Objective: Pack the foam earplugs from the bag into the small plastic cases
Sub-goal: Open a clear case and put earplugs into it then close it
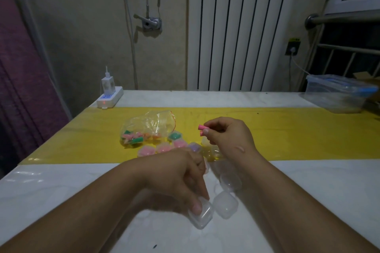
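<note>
Two pink foam earplugs pinched in one hand, a clear case held down by the other

The right hand (226,137) is raised over the yellow strip (287,135) of the counter (61,187), its grip closed on a pair of pink foam earplugs (202,130) whose ends stick out leftward between thumb and fingers. The left hand (181,176) reaches down to the white near part of the counter, thumb and forefinger curled onto a clear plastic case (200,214). Just beside that sits a second empty case (225,204), with a third (230,182) behind it. Farther back on the yellow strip lies the open plastic bag (147,129) with pink, green and orange earplugs inside. A row of filled cases runs along its near side – pink (146,151), green (174,136), purple (195,147).
</note>
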`<state>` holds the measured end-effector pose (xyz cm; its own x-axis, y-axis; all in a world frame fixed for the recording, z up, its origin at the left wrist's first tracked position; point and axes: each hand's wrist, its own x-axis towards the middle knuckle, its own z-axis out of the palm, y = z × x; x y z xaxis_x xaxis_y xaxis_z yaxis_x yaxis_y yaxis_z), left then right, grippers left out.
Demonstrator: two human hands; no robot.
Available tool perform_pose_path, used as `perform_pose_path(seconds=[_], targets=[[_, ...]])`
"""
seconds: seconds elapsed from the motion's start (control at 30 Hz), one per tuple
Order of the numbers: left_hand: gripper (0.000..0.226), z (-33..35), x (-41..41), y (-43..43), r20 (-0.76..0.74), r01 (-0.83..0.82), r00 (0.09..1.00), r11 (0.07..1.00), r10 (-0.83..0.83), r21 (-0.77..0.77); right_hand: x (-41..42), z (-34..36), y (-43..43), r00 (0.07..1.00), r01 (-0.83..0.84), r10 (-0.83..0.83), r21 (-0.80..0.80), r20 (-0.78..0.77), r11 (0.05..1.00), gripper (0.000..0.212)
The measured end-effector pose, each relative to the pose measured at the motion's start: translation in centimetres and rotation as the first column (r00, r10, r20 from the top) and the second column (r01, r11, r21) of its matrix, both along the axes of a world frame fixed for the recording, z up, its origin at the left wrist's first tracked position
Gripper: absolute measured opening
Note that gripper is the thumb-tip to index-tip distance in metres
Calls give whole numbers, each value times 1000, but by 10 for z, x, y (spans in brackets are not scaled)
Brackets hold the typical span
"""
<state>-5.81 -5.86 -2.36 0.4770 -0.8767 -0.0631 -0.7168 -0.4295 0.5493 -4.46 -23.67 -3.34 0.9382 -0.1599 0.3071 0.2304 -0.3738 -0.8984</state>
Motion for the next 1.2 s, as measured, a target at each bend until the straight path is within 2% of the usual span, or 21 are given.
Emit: perform_pose_path(seconds=[0.1,0.17,0.23,0.33,0.67,0.73,0.8,0.9,1.0,1.07,1.2], targets=[[28,3,0,4,-38,-47,998,998,45,-52,-2,1,1,1000,-3,3,4,12,1000,9],[27,5,3,10,-92,-155,985,979,143,-130,-4,4,2,1000,3,-3,-2,13,1000,12],[31,6,5,17,-199,-280,951,934,237,-221,-7,6,3,1000,6,-6,-3,7,1000,11],[32,4,8,25,-333,-390,901,854,277,-343,-10,9,3,1000,-9,9,2,-6,1000,2],[32,6,13,28,-442,-550,822,698,358,-458,-18,15,9,994,-76,81,71,-71,995,10],[30,6,12,28,-456,-571,811,662,365,-486,-17,14,10,992,-104,109,71,-68,992,18],[28,7,12,27,-468,-602,793,621,389,-502,-17,13,11,987,-130,134,55,-90,990,28],[27,8,12,25,-482,-643,765,556,427,-527,-19,14,14,981,-136,141,44,-130,990,29],[28,9,13,23,-503,-687,726,469,469,-555,-22,15,19,976,-144,158,100,-151,985,33],[27,9,13,23,-562,-720,694,425,450,-548,-23,15,20,972,-160,179,127,-153,979,32],[22,9,12,23,-604,-725,688,411,403,-552,-26,16,21,968,-195,210,111,-140,975,16]])
